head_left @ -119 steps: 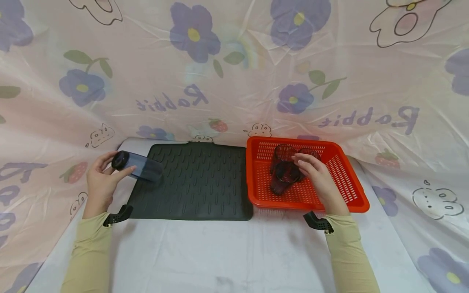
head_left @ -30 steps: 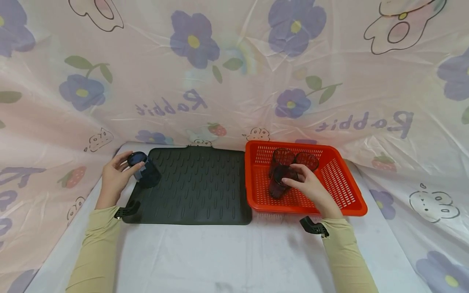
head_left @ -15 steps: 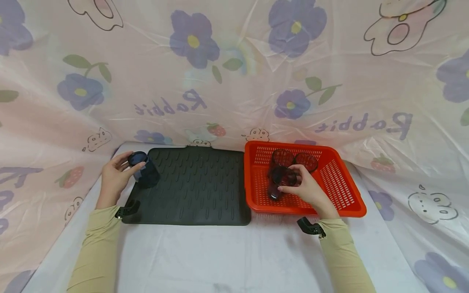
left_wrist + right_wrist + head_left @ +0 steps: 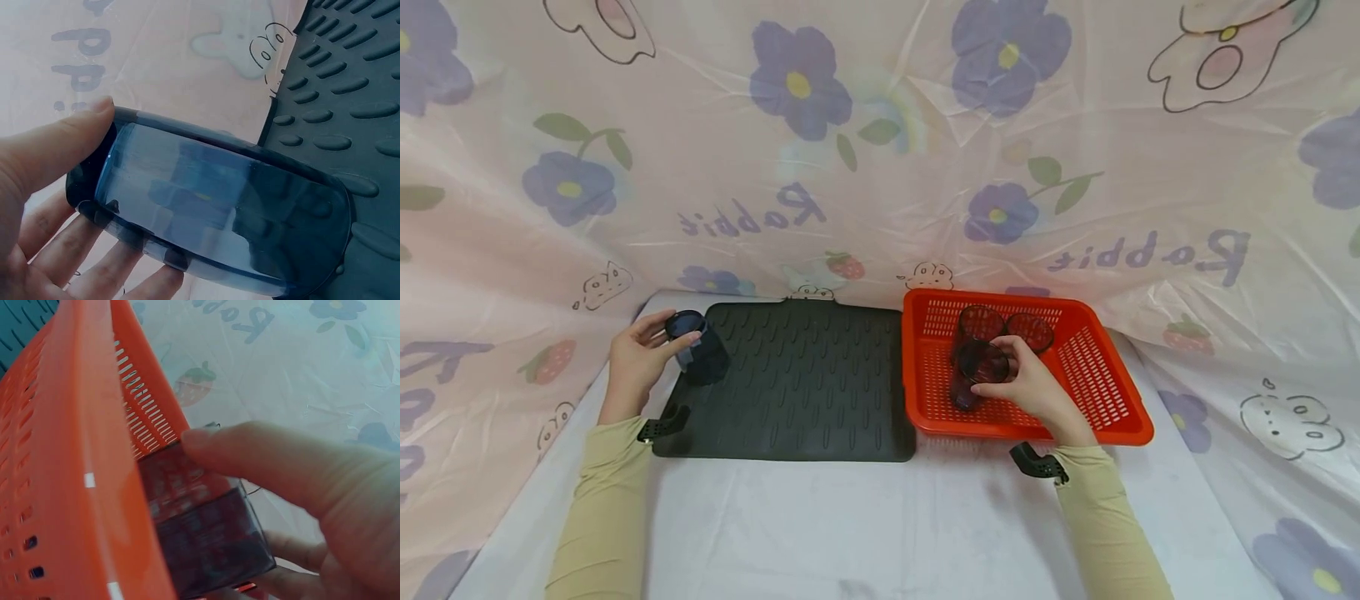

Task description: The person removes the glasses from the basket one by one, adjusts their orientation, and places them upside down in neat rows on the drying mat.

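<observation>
My left hand (image 4: 638, 360) grips a dark blue translucent cup (image 4: 697, 348) that stands on the near-left corner of the black ribbed mat (image 4: 797, 383). In the left wrist view my thumb and fingers curl round the blue cup (image 4: 212, 206). My right hand (image 4: 1033, 390) holds a dark red translucent cup (image 4: 976, 371) upright inside the orange basket (image 4: 1120, 421); the same red cup (image 4: 200, 531) shows pinched under my thumb in the right wrist view, beside the orange basket wall (image 4: 69, 462). Two more red cups (image 4: 1003, 325) stand at the basket's back.
A floral plastic sheet (image 4: 880, 150) drapes as a wall behind and on both sides. The white table surface (image 4: 850, 525) stretches in front of the mat and basket. Black wrist camera mounts (image 4: 1036, 463) sit at both sleeves.
Over four seconds the blue cup went from lying tilted in my left hand to standing on the mat's corner. My right hand raised the lying red cup upright in the basket.
</observation>
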{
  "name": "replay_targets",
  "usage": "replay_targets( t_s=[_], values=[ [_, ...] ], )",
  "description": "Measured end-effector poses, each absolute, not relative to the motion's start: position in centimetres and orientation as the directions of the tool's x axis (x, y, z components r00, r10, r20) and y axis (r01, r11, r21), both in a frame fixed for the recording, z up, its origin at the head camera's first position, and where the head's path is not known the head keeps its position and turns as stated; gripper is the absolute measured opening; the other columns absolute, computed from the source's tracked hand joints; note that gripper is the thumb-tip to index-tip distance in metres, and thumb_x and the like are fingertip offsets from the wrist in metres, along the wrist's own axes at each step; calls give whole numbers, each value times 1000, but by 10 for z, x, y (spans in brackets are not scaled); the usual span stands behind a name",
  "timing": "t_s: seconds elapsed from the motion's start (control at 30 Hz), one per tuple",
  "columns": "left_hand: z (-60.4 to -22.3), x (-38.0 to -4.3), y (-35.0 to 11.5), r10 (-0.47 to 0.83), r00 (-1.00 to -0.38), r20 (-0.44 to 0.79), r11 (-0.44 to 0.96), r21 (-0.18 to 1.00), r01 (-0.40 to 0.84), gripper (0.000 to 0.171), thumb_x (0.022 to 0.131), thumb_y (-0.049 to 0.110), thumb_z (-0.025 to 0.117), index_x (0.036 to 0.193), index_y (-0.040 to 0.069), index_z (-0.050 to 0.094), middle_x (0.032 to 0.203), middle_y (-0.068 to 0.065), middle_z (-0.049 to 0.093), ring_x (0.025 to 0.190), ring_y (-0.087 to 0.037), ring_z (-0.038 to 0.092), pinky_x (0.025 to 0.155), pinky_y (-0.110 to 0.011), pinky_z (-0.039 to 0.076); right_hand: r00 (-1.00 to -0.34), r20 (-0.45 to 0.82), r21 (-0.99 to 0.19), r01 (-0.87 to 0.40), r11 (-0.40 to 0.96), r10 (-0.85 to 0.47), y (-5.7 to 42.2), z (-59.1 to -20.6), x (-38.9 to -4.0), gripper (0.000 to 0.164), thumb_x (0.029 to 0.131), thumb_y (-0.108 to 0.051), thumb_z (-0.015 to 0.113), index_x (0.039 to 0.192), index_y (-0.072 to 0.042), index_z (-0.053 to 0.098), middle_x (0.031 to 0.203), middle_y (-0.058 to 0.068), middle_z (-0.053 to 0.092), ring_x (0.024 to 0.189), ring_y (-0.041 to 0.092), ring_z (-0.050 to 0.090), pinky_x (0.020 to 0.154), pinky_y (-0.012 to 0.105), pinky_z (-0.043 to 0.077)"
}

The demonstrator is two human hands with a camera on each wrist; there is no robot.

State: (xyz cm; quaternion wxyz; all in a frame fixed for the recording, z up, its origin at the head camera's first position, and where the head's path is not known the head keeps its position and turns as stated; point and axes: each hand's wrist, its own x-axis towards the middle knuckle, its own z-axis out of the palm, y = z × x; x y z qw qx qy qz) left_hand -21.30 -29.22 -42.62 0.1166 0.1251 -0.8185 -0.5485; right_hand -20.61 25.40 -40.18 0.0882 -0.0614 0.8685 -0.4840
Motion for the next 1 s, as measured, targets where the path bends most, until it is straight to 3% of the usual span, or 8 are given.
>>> replay_targets(
  t_s=[0.27, 0.63, 0.87, 1.0],
  values=[
    [-430, -212, -295, -335, -941, 46, 344, 936, -77, 70, 81, 36, 77, 142, 19, 48, 143, -9, 46, 128, -27, 46, 102, -40, 42, -979, -71, -836, -47, 546, -193, 252, -403, -207, 85, 74, -24, 85, 138, -5, 33, 131, 20, 44, 109, 36, 52, 81, 37, 51],
    [-428, -213, -295, -343, -939, 41, 334, 939, -81, 71, 80, 36, 77, 142, 17, 49, 142, -10, 47, 127, -27, 47, 101, -39, 43, -987, -39, -837, -53, 544, -156, 253, -404, -207, 84, 72, -26, 86, 139, -6, 40, 137, 19, 44, 117, 38, 49, 92, 51, 48],
    [-427, -215, -294, -349, -937, 29, 337, 937, -96, 73, 79, 38, 78, 142, 17, 49, 143, -10, 47, 127, -28, 46, 101, -41, 43, -989, -55, -833, -31, 552, -138, 255, -398, -203, 86, 71, -33, 86, 139, -7, 41, 137, 18, 45, 115, 37, 51, 89, 47, 49],
    [-425, -213, -295, -340, -940, 29, 353, 931, -99, 72, 79, 38, 78, 141, 15, 49, 142, -11, 47, 126, -29, 47, 98, -35, 46, -990, -49, -840, -31, 542, -134, 254, -388, -200, 86, 71, -35, 86, 139, -8, 42, 136, 16, 46, 114, 35, 52, 87, 41, 51]
  ],
)
